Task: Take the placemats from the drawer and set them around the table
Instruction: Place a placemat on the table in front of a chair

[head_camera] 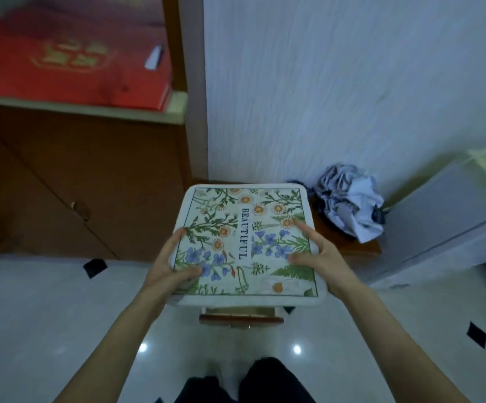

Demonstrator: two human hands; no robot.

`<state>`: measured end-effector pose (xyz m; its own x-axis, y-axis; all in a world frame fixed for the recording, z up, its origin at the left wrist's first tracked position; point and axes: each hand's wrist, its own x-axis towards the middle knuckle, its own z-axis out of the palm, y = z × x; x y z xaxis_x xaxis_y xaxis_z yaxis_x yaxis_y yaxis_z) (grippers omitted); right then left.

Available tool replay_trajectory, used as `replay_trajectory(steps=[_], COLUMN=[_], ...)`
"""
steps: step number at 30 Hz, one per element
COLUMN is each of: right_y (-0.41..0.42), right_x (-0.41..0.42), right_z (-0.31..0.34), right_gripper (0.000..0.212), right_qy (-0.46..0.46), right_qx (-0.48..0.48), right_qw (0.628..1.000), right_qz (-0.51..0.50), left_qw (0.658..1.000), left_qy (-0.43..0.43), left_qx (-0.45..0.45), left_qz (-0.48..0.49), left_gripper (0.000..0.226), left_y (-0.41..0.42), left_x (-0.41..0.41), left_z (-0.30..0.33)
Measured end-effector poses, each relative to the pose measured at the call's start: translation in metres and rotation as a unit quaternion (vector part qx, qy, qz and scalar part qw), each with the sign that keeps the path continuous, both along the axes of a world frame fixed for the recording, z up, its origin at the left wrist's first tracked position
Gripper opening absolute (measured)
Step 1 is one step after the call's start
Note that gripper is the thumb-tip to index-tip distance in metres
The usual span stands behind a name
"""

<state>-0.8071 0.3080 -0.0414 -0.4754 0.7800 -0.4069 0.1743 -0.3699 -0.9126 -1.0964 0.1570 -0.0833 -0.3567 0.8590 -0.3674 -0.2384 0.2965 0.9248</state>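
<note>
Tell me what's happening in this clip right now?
A person holds a floral placemat flat in both hands, the left hand gripping its left edge and the right hand its right edge. It is lifted above an open drawer of a small wooden cabinet. A crumpled cloth lies on the cabinet top.

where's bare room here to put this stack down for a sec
The low wooden stand is crowded: crumpled cloth fills its right side and the placemats, held by left hand and right hand, hide the rest. The shelf carries a red box. Bare patches: floor between cabinet and open drawer, and floor right of the drawer.
</note>
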Motion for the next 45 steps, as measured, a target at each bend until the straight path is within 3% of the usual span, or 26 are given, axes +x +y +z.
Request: replay_trajectory(steps=[6,12,20,25,30,34,45], right_y=[-0.015,0.0,0.026,0.02,-0.025,-0.078,-0.301], right_x=[-0.011,-0.007,-0.001,-0.004,-0.014,-0.019,0.017], right_z=[0.022,0.037,0.047,0.048,0.049,0.052,0.051], right_gripper=[0.082,0.079,0.08,0.08,0.054,0.04,0.045], right_qy=[-0.02,0.048,0.065,0.059,0.055,0.062,0.095], right_qx=[0.1,0.134,0.092,0.102,0.121,0.155,0.15], right_qw=[0.994,0.987,0.974,0.938,0.899,0.862,0.718], right_qz=[0.038,0.078,0.195,0.327,0.417,0.479,0.673], left_qw=[0.994,0.98,0.954,0.919,0.884,0.826,0.644], left_qy=[0.089,0.135,0.136,0.144,0.143,0.178,0.124], left_qx=[0.046,0.08,0.015,-0.027,-0.068,-0.119,-0.136], left_qz=[0.046,0.12,0.266,0.366,0.441,0.521,0.742], left_gripper=[0.085,0.075,0.067,0.069,0.066,0.066,0.055], left_y=[-0.026,-0.044,-0.072,-0.119,-0.178,-0.23,-0.414], left_x=[0.019,0.029,0.099,0.161,0.22,0.272,0.452], left_z=[0.038,0.069,0.085,0.086,0.086,0.087,0.09])
